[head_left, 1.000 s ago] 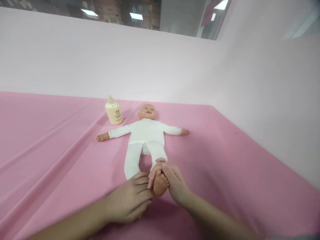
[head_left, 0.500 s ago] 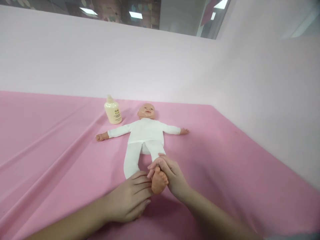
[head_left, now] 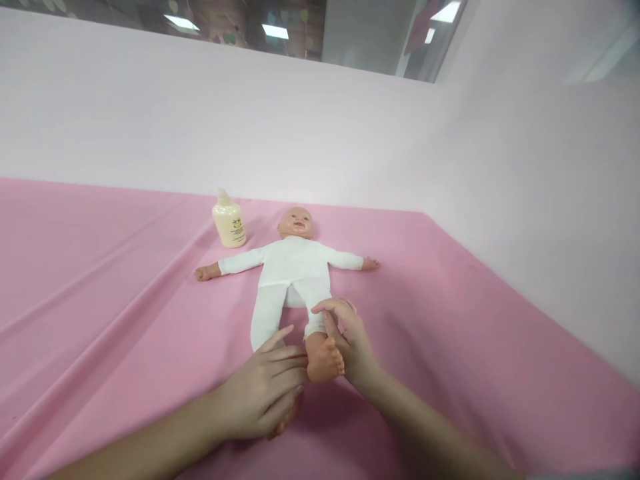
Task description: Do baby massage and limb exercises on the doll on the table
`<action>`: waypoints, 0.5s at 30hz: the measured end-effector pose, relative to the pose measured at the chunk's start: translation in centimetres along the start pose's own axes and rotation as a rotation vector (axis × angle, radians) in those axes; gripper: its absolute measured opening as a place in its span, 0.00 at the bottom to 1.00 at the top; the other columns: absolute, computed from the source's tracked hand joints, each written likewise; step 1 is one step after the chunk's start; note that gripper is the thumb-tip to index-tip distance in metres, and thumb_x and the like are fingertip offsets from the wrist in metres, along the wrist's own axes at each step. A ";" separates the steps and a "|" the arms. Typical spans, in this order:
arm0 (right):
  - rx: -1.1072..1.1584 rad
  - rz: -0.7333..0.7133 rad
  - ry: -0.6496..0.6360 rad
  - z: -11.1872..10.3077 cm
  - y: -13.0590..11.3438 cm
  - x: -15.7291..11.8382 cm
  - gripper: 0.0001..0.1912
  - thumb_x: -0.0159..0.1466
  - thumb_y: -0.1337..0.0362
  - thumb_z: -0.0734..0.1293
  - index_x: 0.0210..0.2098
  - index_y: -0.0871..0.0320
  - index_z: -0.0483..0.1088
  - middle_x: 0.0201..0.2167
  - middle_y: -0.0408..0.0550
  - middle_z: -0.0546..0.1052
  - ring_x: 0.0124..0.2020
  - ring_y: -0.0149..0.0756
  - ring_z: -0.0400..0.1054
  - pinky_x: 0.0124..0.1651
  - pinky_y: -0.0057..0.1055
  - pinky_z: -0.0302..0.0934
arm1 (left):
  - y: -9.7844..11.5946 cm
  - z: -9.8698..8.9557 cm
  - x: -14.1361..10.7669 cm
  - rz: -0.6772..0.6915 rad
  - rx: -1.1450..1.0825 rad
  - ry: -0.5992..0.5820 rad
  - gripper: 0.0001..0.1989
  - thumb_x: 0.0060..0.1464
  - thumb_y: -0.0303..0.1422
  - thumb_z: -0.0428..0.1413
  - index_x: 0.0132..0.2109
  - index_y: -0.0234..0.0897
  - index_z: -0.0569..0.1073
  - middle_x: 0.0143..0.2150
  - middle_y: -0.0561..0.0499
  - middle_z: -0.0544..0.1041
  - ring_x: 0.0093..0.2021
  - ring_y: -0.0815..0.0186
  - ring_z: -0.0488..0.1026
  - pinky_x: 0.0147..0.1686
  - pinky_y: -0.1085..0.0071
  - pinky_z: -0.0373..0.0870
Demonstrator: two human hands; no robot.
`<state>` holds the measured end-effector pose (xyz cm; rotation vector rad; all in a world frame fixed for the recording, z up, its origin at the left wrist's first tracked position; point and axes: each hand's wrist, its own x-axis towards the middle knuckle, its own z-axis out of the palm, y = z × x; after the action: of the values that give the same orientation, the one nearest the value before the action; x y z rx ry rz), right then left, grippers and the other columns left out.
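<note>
Loosely curled and not clenched, the right hand (head_left: 357, 350) rests beside the doll's nearer-held leg, index finger and thumb parted near the white cuff (head_left: 315, 329), so it looks more like a light touch than a firm grasp. Against the heel of that leg's bare foot (head_left: 326, 363) lie the fingertips of the left hand (head_left: 263, 393), its index finger lifted; they seem to prop the foot, which would explain why it stands up with its sole toward the wearer. Under the left palm show the toes of the other foot (head_left: 285, 425); whether that hand grips it I cannot tell, since the fingers hide it. Stretching away from both hands, the doll (head_left: 295, 263) lies on its back, arms spread wide, head farthest off, a pose that probably leaves its legs within easy reach. Beyond the left hand, near the doll's head and outstretched arm, a cream pump bottle (head_left: 230, 225) stands upright, apart from the fingers, perhaps put there to be handy yet out of the way. Beneath everything, pink cloth (head_left: 400, 320) runs back from the hands to a pale wall (head_left: 310, 133).
</note>
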<state>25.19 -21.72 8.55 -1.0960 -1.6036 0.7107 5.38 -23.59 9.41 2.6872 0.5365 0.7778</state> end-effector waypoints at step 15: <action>-0.044 -0.586 -0.414 -1.6 -3.0 -0.3 0.23 0.69 0.50 0.49 0.46 0.54 0.70 0.43 0.49 0.76 0.49 0.41 0.67 0.62 0.46 0.49 | -0.8 0.7 -0.2 -0.270 -0.130 0.051 0.10 0.58 0.38 0.54 0.45 0.40 0.74 0.45 0.49 0.78 0.51 0.59 0.70 0.66 0.51 0.47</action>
<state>25.83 -23.37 11.47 -0.4682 -2.1681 0.5213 5.38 -23.11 8.43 2.4158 0.8116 0.7761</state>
